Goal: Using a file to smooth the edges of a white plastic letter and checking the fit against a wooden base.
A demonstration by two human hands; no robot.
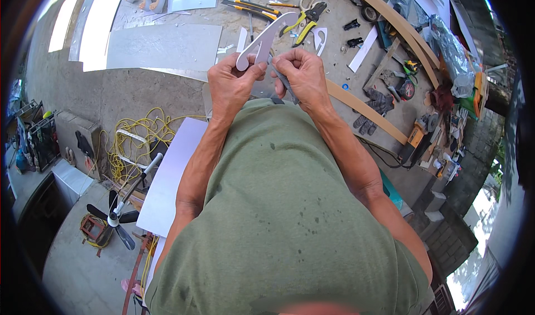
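Close in front of my body, my left hand (231,86) pinches a white curved cutout (268,38), a flat looped shape like a letter, by its lower end. Its upper part slants away to the right over the work surface. Beside it, my right hand (307,76) is closed on a thin dark grey strip (283,80), whose kind I cannot make out. The strip's upper end is next to the cutout; whether they touch is unclear. Beyond my hands lie yellow-handled pruning shears (310,21), scissors (304,10) and a box cutter (253,7).
Grey sheets (164,46) lie at the left. A small white cutout (320,39), black clips (352,24), a tape roll (369,14), a grey glove (374,111) and curved brown strips (390,17) are at the right. A yellow cord (131,153) and a fan (114,219) stand lower left.
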